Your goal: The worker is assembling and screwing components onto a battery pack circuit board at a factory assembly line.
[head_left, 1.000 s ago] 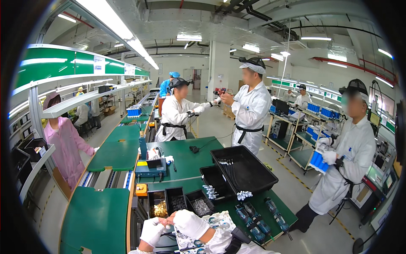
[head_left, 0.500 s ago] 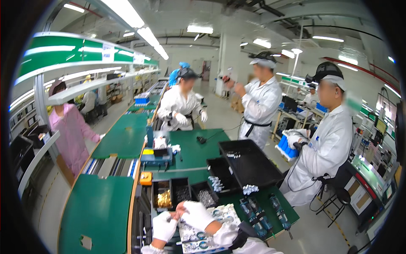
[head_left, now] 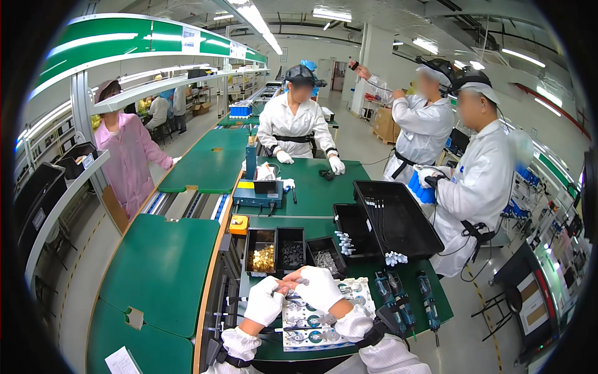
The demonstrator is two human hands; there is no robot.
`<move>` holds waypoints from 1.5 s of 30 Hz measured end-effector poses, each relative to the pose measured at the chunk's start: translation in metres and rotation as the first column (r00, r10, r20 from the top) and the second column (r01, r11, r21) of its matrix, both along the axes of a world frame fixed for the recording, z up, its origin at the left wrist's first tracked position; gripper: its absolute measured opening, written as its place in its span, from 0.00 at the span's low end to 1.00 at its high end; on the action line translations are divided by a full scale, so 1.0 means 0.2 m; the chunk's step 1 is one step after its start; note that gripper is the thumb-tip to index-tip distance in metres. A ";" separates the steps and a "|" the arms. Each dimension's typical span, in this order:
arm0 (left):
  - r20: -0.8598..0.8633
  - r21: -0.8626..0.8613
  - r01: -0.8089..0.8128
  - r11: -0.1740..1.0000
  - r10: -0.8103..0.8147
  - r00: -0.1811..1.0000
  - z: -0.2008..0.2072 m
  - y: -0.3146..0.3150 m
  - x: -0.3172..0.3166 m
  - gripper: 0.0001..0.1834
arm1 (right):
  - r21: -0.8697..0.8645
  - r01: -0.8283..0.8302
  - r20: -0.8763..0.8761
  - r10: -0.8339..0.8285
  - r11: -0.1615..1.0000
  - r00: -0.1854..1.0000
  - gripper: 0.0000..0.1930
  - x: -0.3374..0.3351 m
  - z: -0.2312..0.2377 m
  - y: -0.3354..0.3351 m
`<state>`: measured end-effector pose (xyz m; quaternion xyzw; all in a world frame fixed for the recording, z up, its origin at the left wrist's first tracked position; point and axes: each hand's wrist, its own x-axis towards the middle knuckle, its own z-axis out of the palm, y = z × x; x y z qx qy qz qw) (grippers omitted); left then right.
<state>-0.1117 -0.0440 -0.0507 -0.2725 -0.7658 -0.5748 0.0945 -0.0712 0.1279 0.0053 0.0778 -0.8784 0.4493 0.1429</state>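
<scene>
Left hand: white-gloved left hand (head_left: 264, 301) raised over the fixture tray, fingers curled together, fingertips meeting those of the other hand
Right hand: white-gloved right hand (head_left: 319, 288) beside it, fingers pinched on a small thin part (head_left: 298, 282); the part is too small to tell its kind
Fixture tray: white fixture tray (head_left: 324, 318) with round teal and grey pieces, lying on the green desk (head_left: 162, 262) directly under both hands
Parts bins: three black bins (head_left: 291, 248) just beyond the hands, one with brass-coloured bits, two with grey bits
Screwdrivers: blue electric screwdrivers (head_left: 408, 299) lying right of the fixture tray
Large tray: open black tray (head_left: 398, 218) further right, thin black rods inside
Others: three people in white coats across the desk, one in pink at far left
</scene>
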 end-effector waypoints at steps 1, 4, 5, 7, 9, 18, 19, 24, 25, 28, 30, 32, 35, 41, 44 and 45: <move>-0.054 -0.038 -0.012 0.999 0.010 0.998 -0.02 -0.01 -0.01 0.05 | 0.084 -0.035 -0.056 0.040 0.996 0.998 0.11 -0.02 -0.01 0.00; -0.053 -0.120 -0.019 0.993 0.012 0.998 0.02 -0.03 -0.02 0.05 | 0.130 -0.090 -0.083 0.102 0.987 0.991 0.10 -0.05 -0.04 0.02; -0.002 -0.168 -0.022 0.986 0.022 1.000 0.05 -0.05 -0.02 0.05 | 0.088 -0.127 -0.064 0.133 0.988 0.989 0.09 -0.08 -0.07 0.01; 0.064 -0.237 -0.024 0.971 0.040 0.997 0.11 -0.10 -0.05 0.07 | 0.204 -0.128 -0.095 0.150 0.971 0.984 0.07 -0.09 -0.07 0.01; 0.045 -0.304 -0.048 0.951 0.065 0.997 0.12 -0.15 -0.12 0.07 | 0.550 -0.193 0.004 0.229 0.812 0.973 0.06 -0.06 -0.01 -0.01; 0.047 -0.508 -0.117 0.853 0.163 0.986 -0.08 -0.03 -0.72 0.10 | 0.915 0.051 -0.098 0.100 0.399 0.990 0.05 0.02 -0.05 -0.21; 0.018 -0.551 -0.103 0.828 0.136 0.991 -0.10 0.03 -0.74 0.10 | 0.935 0.019 -0.056 0.095 0.354 0.994 0.05 0.01 -0.07 -0.21; -0.139 -0.638 0.135 0.758 -0.286 0.948 -0.08 0.38 -0.72 0.08 | 0.780 0.012 -0.087 0.089 0.625 0.992 0.04 -0.01 -0.09 -0.14; -0.112 -0.695 0.146 0.704 -0.305 0.946 -0.10 0.45 -0.76 0.09 | 0.774 0.005 -0.057 0.062 0.633 0.996 0.04 -0.01 -0.07 -0.13; -0.182 -0.829 0.006 0.560 -0.279 0.943 -0.34 0.50 -0.92 0.09 | 0.738 0.022 -0.072 0.046 0.675 0.996 0.04 -0.03 -0.06 -0.19; -0.203 -0.879 -0.031 0.476 -0.313 0.928 -0.46 0.51 -0.97 0.09 | 0.740 0.013 -0.048 0.034 0.673 0.998 0.04 -0.04 -0.09 -0.20; -0.208 -0.906 -0.061 0.418 -0.317 0.925 -0.54 0.54 -0.98 0.09 | 0.750 0.022 -0.054 0.028 0.661 0.998 0.03 -0.07 -0.14 -0.20; -0.270 -0.877 -0.076 0.474 -0.356 0.895 -0.53 0.56 -0.94 0.09 | 0.770 0.055 -0.051 -0.025 0.636 0.998 0.03 -0.05 -0.15 -0.19; -0.312 -0.867 -0.104 0.487 -0.369 0.875 -0.50 0.56 -0.93 0.09 | 0.856 0.028 -0.013 -0.033 0.517 0.999 0.05 -0.04 -0.05 -0.21; -0.249 -0.871 -0.071 0.486 -0.313 0.916 -0.44 0.58 -0.90 0.09 | 0.892 0.003 0.003 -0.012 0.453 1.000 0.06 -0.07 -0.07 -0.19; -0.255 -0.869 -0.072 0.490 -0.318 0.913 -0.40 0.59 -0.88 0.09 | 0.893 0.010 -0.002 -0.019 0.449 1.000 0.06 -0.08 -0.07 -0.17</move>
